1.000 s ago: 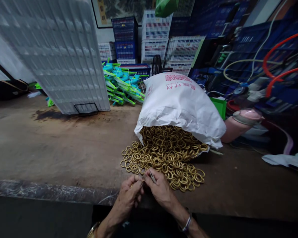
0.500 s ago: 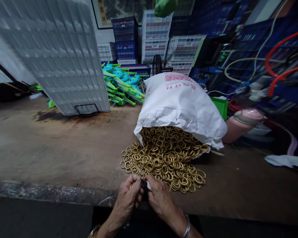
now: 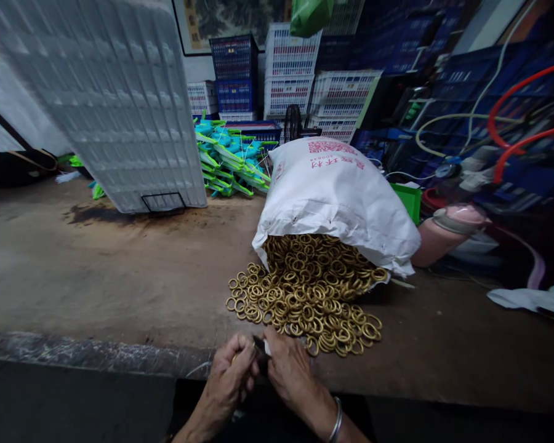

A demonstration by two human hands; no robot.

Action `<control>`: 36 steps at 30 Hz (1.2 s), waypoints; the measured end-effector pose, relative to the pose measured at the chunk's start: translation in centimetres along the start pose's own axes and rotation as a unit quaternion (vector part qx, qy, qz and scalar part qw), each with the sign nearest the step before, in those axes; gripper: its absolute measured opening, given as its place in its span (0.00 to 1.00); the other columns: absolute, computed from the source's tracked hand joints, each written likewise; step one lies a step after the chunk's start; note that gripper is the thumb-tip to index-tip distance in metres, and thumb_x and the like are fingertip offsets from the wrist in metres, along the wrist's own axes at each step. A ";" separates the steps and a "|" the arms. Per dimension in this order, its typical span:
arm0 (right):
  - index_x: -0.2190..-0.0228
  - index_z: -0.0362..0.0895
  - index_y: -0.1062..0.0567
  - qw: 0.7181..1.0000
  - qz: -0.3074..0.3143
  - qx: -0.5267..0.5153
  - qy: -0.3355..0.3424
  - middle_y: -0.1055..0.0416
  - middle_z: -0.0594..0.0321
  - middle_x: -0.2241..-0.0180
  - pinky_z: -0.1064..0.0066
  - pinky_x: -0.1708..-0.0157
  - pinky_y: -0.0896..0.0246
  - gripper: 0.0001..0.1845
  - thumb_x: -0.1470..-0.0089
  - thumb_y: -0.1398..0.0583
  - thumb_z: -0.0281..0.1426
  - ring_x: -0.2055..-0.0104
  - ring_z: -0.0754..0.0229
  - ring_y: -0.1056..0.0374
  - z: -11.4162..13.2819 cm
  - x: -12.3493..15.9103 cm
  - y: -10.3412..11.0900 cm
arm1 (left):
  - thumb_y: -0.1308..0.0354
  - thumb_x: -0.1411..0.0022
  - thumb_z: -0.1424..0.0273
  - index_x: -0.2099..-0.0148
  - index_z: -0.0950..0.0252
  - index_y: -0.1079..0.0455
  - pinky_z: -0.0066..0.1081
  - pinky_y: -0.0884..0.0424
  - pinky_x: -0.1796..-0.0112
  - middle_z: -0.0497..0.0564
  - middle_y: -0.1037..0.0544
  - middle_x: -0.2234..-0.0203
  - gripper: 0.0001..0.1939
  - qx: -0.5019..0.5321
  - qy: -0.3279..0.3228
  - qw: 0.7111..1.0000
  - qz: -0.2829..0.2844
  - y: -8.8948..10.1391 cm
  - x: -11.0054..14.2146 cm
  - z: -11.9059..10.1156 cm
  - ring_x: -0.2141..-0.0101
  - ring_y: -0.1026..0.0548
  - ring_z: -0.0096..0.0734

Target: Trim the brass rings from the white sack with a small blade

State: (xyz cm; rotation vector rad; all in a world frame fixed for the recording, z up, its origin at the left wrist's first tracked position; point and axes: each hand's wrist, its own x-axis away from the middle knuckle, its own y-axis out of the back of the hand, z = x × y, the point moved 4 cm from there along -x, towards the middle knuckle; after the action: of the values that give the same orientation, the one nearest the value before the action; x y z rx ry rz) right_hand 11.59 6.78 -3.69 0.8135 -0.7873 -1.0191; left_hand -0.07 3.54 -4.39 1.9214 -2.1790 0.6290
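Close together at the table's front edge, both my hands are closed. My left hand (image 3: 231, 372) pinches a gold-coloured ring, of which only a sliver shows between thumb and fingers. In my right hand (image 3: 289, 369) is a small dark, flat, blade-like tool (image 3: 260, 349) with a pale part by the thumb; the fingers cover most of it. The tool points at the left fingertips; whether it touches the ring I cannot tell. Just beyond lies a heap of gold-coloured rings (image 3: 300, 301), spilling from the mouth of a white woven sack (image 3: 332, 184) lying on its side.
On the brown table (image 3: 120, 277) a tall translucent ribbed panel (image 3: 133, 123) stands at left. Green and turquoise plastic pieces (image 3: 231, 154) lie behind it. A pink bottle (image 3: 450, 231) and a white cloth (image 3: 530, 298) are at right. Stacked crates (image 3: 290, 55) fill the back.
My right hand has turned: the tool, earlier a thin silvery point above the fingers, now shows a dark flat side towards the left hand. Both hands have shifted slightly left and down.
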 end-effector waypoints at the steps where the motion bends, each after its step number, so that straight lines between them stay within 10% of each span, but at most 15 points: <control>1: 0.64 0.42 0.33 1.000 -0.005 0.006 -0.001 0.28 0.59 0.71 0.72 0.72 0.53 0.20 0.59 0.52 0.16 0.69 0.59 0.34 0.1 -0.1 0.0 | 0.46 0.47 0.52 0.74 0.64 0.43 0.18 0.53 0.87 0.41 0.37 0.87 0.20 0.012 0.012 1.000 0.008 0.0 0.5 0.0 0.88 0.44 0.15; 23: 0.60 0.45 0.33 0.988 -0.086 0.125 -0.017 0.28 0.57 0.66 0.69 0.70 0.50 0.18 0.52 0.49 0.19 0.66 0.56 0.34 3.0 -4.0 -0.3 | 0.37 0.53 0.62 0.73 0.67 0.36 0.17 0.52 0.86 0.46 0.32 0.77 0.15 0.368 0.093 0.924 0.041 3.5 -0.5 0.6 0.85 0.43 0.12; 36: 0.67 0.45 0.32 0.975 -0.063 -0.186 0.102 0.32 0.66 0.74 0.76 0.72 0.50 0.10 0.46 0.52 0.27 0.73 0.65 0.39 2.3 -2.3 1.8 | 0.41 0.52 0.55 0.62 0.64 0.33 0.20 0.48 0.86 0.39 0.37 0.87 0.20 0.016 -0.083 0.989 -0.118 2.5 -3.3 -1.3 0.88 0.43 0.18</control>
State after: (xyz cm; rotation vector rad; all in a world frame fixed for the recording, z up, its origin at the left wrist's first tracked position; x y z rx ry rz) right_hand 9.58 9.04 -1.44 0.6358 -0.3554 -1.1331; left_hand -2.16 7.30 -4.99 2.2772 -1.9963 0.4814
